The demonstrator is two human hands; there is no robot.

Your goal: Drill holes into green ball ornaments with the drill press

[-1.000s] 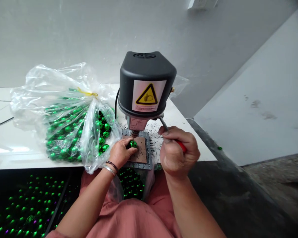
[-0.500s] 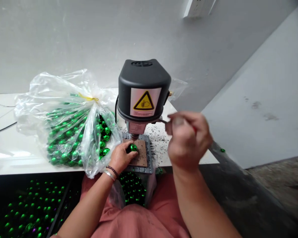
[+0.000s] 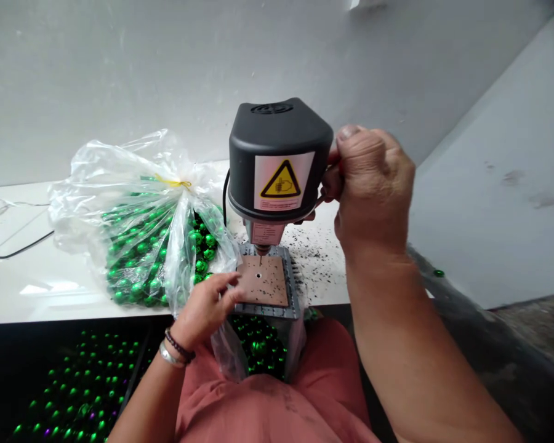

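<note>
A black drill press (image 3: 279, 160) with a yellow warning label stands on the white table. Under its bit lies a brown board (image 3: 270, 286) with a small hole, sprinkled with dark shavings, on a grey slotted base. My left hand (image 3: 210, 304) is at the board's left edge, thumb and fingers apart, with nothing between them. On the press's right side my right hand (image 3: 369, 172) is closed round the feed handle (image 3: 322, 198), mostly hidden by the fingers. Below the base, an open plastic bag on my lap holds green balls (image 3: 258, 344).
A tied clear bag (image 3: 138, 246) of shiny green balls sits left on the white table (image 3: 28, 301). More green balls (image 3: 92, 375) lie in a dark container at lower left. One green ball (image 3: 438, 272) is at the right. A black cable (image 3: 18, 251) crosses the table's left side.
The green ball under the bit has left the board, and my left hand has opened and drawn back toward me. My right hand has risen with the handle. The view has shifted slightly.
</note>
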